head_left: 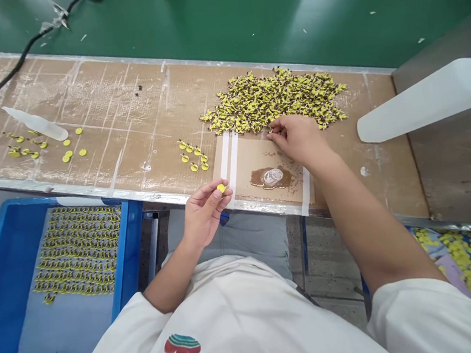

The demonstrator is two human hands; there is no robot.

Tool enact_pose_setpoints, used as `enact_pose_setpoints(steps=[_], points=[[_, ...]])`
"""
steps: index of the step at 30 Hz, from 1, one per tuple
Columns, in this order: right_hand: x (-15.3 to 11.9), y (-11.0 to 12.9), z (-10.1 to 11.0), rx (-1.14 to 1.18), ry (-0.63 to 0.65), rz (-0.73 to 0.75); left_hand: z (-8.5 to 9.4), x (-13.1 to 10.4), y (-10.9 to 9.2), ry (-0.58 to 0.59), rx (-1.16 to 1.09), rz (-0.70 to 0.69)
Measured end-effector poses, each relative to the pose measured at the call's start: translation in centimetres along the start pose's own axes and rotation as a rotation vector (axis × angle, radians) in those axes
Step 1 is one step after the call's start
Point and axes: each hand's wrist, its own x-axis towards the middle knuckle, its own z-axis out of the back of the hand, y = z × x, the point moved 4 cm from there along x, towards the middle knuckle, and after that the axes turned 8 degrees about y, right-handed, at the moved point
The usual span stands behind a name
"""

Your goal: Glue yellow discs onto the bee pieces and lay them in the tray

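Observation:
My left hand (204,210) is raised at the table's near edge and pinches a small yellow disc (221,188) between thumb and fingertips. My right hand (296,136) reaches forward to the near edge of a big pile of yellow and brown pieces (273,99), its fingertips pinched on a small piece there. Between my hands lies a taped cardboard pad (255,163) with a brown glue puddle (271,177). A few finished yellow pieces (194,155) sit just left of the pad.
A blue tray (127,242) at lower left holds rows of yellow pieces on grey liner. A white squeeze bottle (36,123) lies among loose yellow discs (70,151) at left. A white container (423,100) stands right; another blue bin (455,255) with yellow parts sits lower right. A black cable (20,58) crosses far left.

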Motion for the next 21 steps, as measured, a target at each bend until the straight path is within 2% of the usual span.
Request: enact_pose_setpoints(steps=[4,6,8,10,14,18,21], points=[[-0.3,-0.3,0.0,-0.011,0.012,0.079,0.0,0.0,0.0,-0.010,0.004,0.004],[-0.8,-0.5,0.3,0.032,-0.021,0.081,0.2,0.0,0.0,-0.019,0.012,0.005],[-1.7,-1.0,0.7,0.172,-0.071,0.031,0.3,0.1,0.0,-0.013,0.019,0.000],[-3.1,-1.4,1.1,0.406,-0.132,-0.041,0.3,0.2,-0.2,0.003,0.025,-0.010],[-6.7,-1.3,1.6,0.830,-0.338,-0.135,0.3,0.7,-0.4,0.036,0.046,-0.025],[-10.2,-0.5,1.4,0.859,-0.637,-0.225,-0.3,1.9,-0.3,0.080,0.066,-0.044],[-12.2,0.3,0.2,0.863,-0.753,-0.243,-0.8,3.2,0.0,0.102,0.087,-0.072]])
